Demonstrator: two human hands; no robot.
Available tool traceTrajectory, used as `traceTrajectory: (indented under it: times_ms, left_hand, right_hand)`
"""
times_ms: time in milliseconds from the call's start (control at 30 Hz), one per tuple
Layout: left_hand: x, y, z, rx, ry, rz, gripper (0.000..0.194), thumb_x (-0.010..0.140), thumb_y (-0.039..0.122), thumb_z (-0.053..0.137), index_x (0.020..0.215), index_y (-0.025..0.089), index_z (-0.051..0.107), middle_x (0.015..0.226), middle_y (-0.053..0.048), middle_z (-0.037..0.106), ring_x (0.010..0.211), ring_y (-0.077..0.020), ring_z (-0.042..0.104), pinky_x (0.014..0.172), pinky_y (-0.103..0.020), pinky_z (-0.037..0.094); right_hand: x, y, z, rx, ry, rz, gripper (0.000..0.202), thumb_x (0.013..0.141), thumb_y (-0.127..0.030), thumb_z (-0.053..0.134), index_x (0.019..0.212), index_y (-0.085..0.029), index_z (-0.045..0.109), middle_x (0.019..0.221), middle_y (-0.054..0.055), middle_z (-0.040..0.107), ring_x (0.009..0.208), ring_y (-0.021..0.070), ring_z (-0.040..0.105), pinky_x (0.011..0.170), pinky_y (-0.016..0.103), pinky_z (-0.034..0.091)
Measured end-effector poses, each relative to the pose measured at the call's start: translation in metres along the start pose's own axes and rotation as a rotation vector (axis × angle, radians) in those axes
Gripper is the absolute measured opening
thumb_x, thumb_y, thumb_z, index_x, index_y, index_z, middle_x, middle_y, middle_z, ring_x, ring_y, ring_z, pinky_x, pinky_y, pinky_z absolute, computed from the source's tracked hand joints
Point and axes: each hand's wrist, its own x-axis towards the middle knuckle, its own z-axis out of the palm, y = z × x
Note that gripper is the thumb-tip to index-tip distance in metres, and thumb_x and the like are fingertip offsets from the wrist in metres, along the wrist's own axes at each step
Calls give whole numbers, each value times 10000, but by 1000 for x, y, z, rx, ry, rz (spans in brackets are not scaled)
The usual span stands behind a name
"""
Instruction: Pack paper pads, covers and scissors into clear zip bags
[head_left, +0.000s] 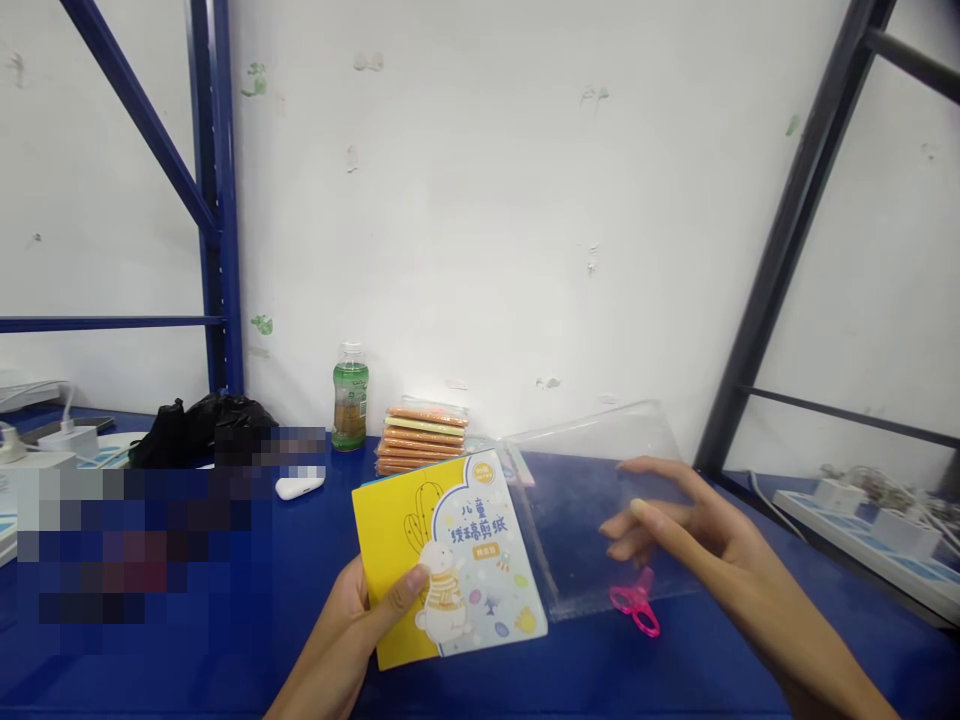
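Observation:
My left hand (386, 605) grips a square paper-cutting booklet (480, 560), thumb on the front and fingers behind. Its cover is yellow and pale blue, with a cactus outline, a white bear and Chinese lettering. Just right of it a clear plastic sleeve (570, 520) stands tilted above the table. My right hand (682, 520) is at the sleeve's right side, thumb and fingers loosely bent about the film; the exact contact is hard to see. Pink scissors (637, 605) lie on the table below my right fingers, partly seen through the sleeve.
Behind the booklet sits a stack of orange wrapped packets (420, 440), beside a green-labelled bottle (350, 400). A white case (300, 485) and black plastic bag (202, 425) lie left on the blue table (315, 560). Power strips (870, 540) and blue rack posts (217, 200) flank the space.

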Motion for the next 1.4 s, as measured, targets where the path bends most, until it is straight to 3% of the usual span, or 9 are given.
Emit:
traceTrajectory:
  times_ms: [200, 467, 900, 1267, 1400]
  left_hand:
    - [3, 0, 0, 15, 10, 1, 582, 794, 426, 851, 1257, 169, 609, 1228, -165, 786, 1126, -387, 741, 880, -462, 643]
    - [0, 0, -1, 38, -7, 15, 563, 797, 437, 845, 1240, 153, 646, 1219, -173, 789, 1107, -389, 750, 904, -475, 634]
    - [2, 1, 0, 25, -8, 0, 560, 791, 420, 854, 1245, 158, 655, 1236, -174, 782, 1132, -394, 738, 903, -481, 639]
    - [2, 2, 1, 34, -33, 9, 555, 799, 425, 846, 1248, 153, 667, 1245, -177, 778, 1126, -388, 741, 910, -472, 633]
    - [2, 1, 0, 37, -19, 6, 589, 775, 434, 862, 1253, 146, 672, 1246, -187, 775, 1130, -400, 738, 914, -488, 633]
  right_hand:
    - [0, 0, 0, 27, -5, -4, 465, 958, -539, 632, 1309, -257, 513, 898, 59, 801, 717, 201, 736, 668, 299, 602]
    - [-5, -1, -2, 37, -66, -30, 358, 996, -506, 594, 1269, -283, 532, 861, 20, 793, 721, 175, 732, 720, 277, 594]
    - [-8, -5, 2, 44, -22, -49, 292, 962, -502, 637, 1149, -278, 615, 805, 39, 794, 689, 213, 739, 683, 331, 631]
    - [-10, 6, -11, 43, -138, -116, 215, 975, -452, 631, 1135, -308, 623, 797, 28, 810, 725, 222, 780, 717, 330, 659]
    - [-8, 4, -10, -8, -161, -79, 228, 966, -457, 638, 1117, -286, 644, 821, 47, 819, 776, 246, 793, 749, 356, 667]
